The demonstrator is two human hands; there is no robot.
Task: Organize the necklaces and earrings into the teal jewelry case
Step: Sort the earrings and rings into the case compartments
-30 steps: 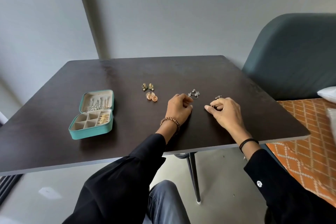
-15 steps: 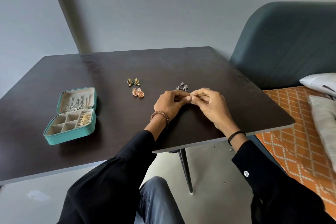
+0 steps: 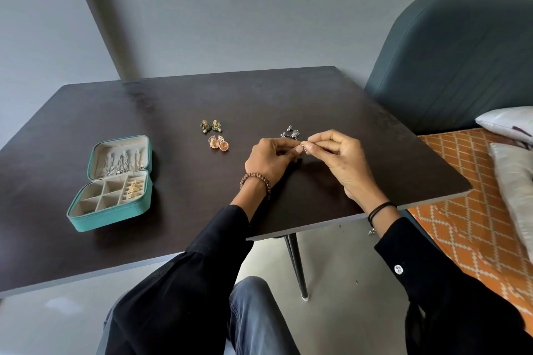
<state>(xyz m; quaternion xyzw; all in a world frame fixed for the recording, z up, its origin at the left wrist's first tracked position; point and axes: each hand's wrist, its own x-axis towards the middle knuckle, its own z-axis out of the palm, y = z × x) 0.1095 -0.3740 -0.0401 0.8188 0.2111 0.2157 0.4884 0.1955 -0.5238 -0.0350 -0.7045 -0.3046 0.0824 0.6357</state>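
My left hand and right hand meet at the fingertips, both pinching one small silvery earring over the table, with bare dark top toward the near edge. The teal jewelry case lies open well to the left, with gold pieces in its right-hand slots.

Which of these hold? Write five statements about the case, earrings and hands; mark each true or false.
1. The teal jewelry case lies open on the table. True.
2. Both the left hand and right hand pinch one small silver piece. True.
3. The rose-gold earrings lie inside the case. False: they lie on the table, near the green earrings.
4. Every compartment of the case is bare. False: gold pieces sit in one.
5. The silver earrings lie on the table beyond the hands. True.
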